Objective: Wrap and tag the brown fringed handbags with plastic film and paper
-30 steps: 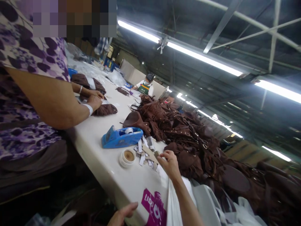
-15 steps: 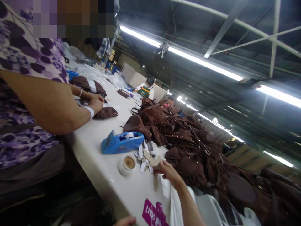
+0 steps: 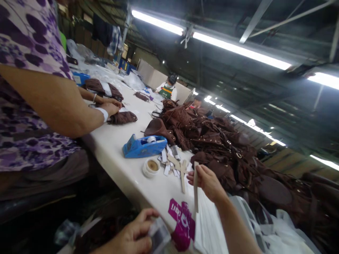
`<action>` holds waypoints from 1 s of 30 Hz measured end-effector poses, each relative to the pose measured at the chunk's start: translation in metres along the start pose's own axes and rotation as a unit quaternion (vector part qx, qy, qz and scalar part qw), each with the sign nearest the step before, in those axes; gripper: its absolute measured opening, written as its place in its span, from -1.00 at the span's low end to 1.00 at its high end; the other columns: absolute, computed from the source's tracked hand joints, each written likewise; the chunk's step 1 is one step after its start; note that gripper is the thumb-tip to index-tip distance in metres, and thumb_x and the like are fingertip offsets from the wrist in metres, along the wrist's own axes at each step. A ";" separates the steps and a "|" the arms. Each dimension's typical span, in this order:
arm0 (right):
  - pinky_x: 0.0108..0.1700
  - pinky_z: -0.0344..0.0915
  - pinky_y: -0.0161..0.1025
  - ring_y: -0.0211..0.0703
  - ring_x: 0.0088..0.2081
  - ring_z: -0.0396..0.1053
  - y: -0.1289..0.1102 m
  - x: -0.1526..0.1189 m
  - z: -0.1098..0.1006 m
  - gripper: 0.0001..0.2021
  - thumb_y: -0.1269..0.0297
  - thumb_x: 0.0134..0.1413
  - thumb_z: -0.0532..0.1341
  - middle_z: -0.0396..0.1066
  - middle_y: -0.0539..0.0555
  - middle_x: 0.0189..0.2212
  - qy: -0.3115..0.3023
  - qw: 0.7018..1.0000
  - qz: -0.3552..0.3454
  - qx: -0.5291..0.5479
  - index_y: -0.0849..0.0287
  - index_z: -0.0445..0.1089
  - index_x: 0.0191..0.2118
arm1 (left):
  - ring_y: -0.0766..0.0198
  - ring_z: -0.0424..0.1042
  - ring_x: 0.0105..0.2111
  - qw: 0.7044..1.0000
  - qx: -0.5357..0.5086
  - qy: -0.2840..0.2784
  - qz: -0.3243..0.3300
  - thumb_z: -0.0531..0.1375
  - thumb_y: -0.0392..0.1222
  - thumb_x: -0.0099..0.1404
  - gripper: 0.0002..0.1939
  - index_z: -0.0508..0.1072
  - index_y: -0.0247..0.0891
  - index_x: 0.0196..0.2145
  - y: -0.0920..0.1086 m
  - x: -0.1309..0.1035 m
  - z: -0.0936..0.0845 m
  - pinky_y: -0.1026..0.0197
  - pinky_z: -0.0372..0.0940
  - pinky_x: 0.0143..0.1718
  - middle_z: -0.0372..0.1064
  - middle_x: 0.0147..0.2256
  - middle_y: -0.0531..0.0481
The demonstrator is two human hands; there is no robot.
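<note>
Currently, the right hand (image 3: 205,180) is at about five o'clock from the middle of the view, its thumb and fingers pinching a beige strip (image 3: 196,194) near the upper end; the strip stands nearly upright. The left hand (image 3: 139,231), at seven o'clock, grips the near edge of a translucent piece (image 3: 159,235), too blurred to identify, between thumb and fingers.

From the right hand, a scatter of small pieces (image 3: 167,160) lies at ten o'clock on the white table (image 3: 111,143), two beige strips crossing beside it. Farther out that way sit an open white tub (image 3: 151,173) and a blue tape dispenser (image 3: 143,151). A heap of brown bags (image 3: 203,134) spreads at twelve to one o'clock; a purple print (image 3: 182,224) lies at seven. At ten o'clock, well apart, a co-worker's hand (image 3: 109,108) rests by a brown bundle (image 3: 124,118).
</note>
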State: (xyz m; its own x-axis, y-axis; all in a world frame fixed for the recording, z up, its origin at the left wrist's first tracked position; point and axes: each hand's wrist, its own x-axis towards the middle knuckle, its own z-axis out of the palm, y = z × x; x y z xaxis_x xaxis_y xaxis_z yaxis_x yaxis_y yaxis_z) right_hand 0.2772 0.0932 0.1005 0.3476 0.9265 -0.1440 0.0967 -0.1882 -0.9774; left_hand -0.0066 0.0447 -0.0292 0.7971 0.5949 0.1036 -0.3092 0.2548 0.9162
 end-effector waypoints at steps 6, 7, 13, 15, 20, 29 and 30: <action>-0.52 0.23 -0.43 -0.38 -0.60 0.28 0.020 -0.131 0.013 -0.58 -0.09 -0.07 0.45 0.39 -0.06 -0.61 -0.101 0.991 0.086 0.023 0.17 0.44 -0.33 | 0.18 0.26 -0.14 0.997 0.030 0.019 -0.064 0.23 0.12 0.25 -0.62 0.58 -0.25 -0.21 0.029 -0.002 0.006 0.19 0.22 -0.09 0.22 -0.14 -0.01; -0.50 0.27 -0.41 -0.34 -0.58 0.33 0.031 -0.149 0.018 -0.58 -0.11 -0.06 0.43 0.43 -0.02 -0.59 -0.123 0.986 0.110 0.020 0.18 0.46 -0.34 | 0.18 0.25 -0.14 0.996 0.044 0.022 -0.069 0.22 0.10 0.25 -0.64 0.57 -0.26 -0.23 0.030 -0.002 0.006 0.19 0.21 -0.10 0.22 -0.15 -0.01; -0.59 0.23 -0.42 -0.25 -0.58 0.40 0.085 -0.201 0.049 -0.46 -0.22 -0.25 0.47 0.41 -0.04 -0.63 -0.035 0.992 0.122 0.015 0.19 0.44 -0.38 | 0.27 0.22 -0.32 0.991 0.080 0.023 -0.105 0.24 0.12 0.21 -0.63 0.50 -0.29 -0.31 0.031 -0.007 0.016 0.27 0.15 -0.31 0.25 -0.32 0.05; -0.60 0.22 -0.43 -0.24 -0.58 0.41 0.090 -0.205 0.057 -0.44 -0.21 -0.31 0.49 0.39 -0.07 -0.65 0.020 0.993 0.109 0.044 0.17 0.35 -0.44 | 0.30 0.18 -0.38 0.991 0.053 0.007 -0.125 0.27 0.18 0.19 -0.57 0.48 -0.30 -0.28 0.032 -0.007 0.022 0.29 0.10 -0.37 0.27 -0.37 0.06; -0.60 0.25 -0.43 -0.26 -0.57 0.41 0.098 -0.211 0.067 -0.47 -0.14 -0.28 0.51 0.39 -0.08 -0.63 0.052 0.991 0.072 0.102 0.16 0.30 -0.47 | 0.33 0.19 -0.43 0.983 -0.003 0.012 -0.183 0.34 0.27 0.10 -0.40 0.50 -0.34 -0.17 0.030 -0.009 0.030 0.30 0.05 -0.41 0.35 -0.39 0.04; -0.68 0.18 -0.48 -0.28 -0.62 0.37 0.109 -0.219 0.062 -0.45 -0.11 -0.28 0.52 0.41 -0.08 -0.67 0.051 0.987 0.091 0.121 0.12 0.22 -0.46 | 0.29 0.22 -0.38 0.984 0.080 -0.040 -0.153 0.28 0.10 0.19 -0.58 0.52 -0.33 -0.19 0.028 -0.006 0.034 0.28 0.13 -0.33 0.36 -0.36 0.04; -0.70 0.15 -0.49 -0.29 -0.64 0.35 0.111 -0.220 0.061 -0.44 -0.13 -0.27 0.51 0.40 -0.09 -0.68 0.050 0.987 0.094 0.118 0.11 0.20 -0.45 | 0.28 0.23 -0.37 0.983 0.093 -0.041 -0.152 0.26 0.09 0.20 -0.59 0.52 -0.33 -0.19 0.029 -0.005 0.035 0.27 0.13 -0.33 0.36 -0.36 0.03</action>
State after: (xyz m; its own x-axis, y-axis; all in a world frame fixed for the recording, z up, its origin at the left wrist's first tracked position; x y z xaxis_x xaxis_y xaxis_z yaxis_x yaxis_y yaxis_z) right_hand 0.1548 -0.1117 0.0148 0.4304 0.8431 -0.3224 -0.1944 -0.2622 -0.9452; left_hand -0.0014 0.0219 0.0100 0.8793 0.4480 -0.1619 0.0431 0.2636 0.9637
